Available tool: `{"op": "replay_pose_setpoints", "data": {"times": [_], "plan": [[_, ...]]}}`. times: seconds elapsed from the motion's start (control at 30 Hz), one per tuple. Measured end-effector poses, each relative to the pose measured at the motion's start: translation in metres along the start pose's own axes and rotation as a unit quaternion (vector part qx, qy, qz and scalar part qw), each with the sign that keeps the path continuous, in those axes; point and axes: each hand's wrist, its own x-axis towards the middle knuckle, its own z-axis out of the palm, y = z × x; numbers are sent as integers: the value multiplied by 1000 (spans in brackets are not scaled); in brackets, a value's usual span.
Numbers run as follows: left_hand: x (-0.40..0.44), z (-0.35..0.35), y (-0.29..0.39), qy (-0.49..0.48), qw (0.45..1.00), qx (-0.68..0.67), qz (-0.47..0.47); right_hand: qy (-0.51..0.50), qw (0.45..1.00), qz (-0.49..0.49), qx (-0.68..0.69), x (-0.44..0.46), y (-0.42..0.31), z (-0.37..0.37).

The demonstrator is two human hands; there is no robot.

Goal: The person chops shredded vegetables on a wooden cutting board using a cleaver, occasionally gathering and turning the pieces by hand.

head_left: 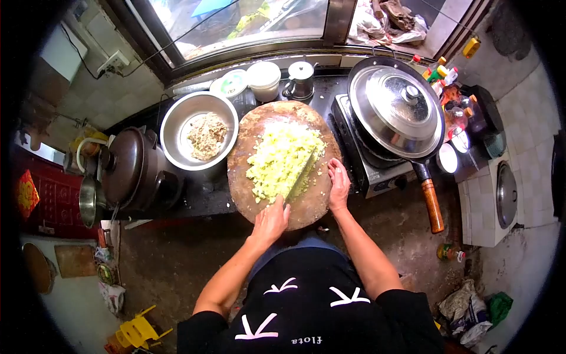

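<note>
A thick round wooden chopping board [247, 127] lies on the counter in front of me. Finely chopped pale green vegetable [277, 159] is heaped across its middle. My left hand [271, 221] is closed around the handle of a kitchen knife [300, 175] at the near side of the board. The blade points up and to the right, along the heap's right side, with green bits around it. At the board's right edge rests my right hand [338, 184], its fingers stretched out, with no tool in it.
Left of the board stands a metal bowl [167, 128] with minced filling [206, 137]. A dark lidded pot [127, 159] is farther left. On the right, a lidded wok [395, 106] sits on a stove [377, 177], its wooden handle [432, 206] jutting toward me. Bottles [457, 118] crowd the right corner.
</note>
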Motion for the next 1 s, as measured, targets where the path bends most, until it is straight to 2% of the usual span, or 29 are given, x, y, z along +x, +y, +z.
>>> {"op": "replay_pose_setpoints", "data": {"times": [0.1, 0.23, 0.33, 0.5, 0.63, 0.73, 0.8, 0.87, 1.0], "plan": [[0, -20, -1, -3, 1000, -4, -9, -34, 999, 10, 2, 0, -3, 3], [-1, -21, -4, 96, 993, -41, -54, -57, 998, 12, -2, -5, 2, 9], [10, -18, -18, 74, 995, 34, -59, -65, 998, 10, -17, -5, 2, 18], [2, -32, -15, 115, 990, -52, -66, -63, 997, 1, -41, -3, 3, 25], [12, -32, -32, 61, 995, -27, -80, -64, 995, -8, -75, 0, 3, 25], [0, -37, -15, 103, 990, -53, -75, -58, 998, 5, -38, -3, -3, 23], [8, -20, -22, 79, 990, -54, -104, -55, 998, 4, -40, -2, 4, 20], [13, -14, -33, 62, 994, -23, -85, -55, 997, 10, -46, 0, 1, 23], [5, -36, -15, 78, 991, -53, -95, -57, 998, -2, -38, -2, -4, 21]]}}
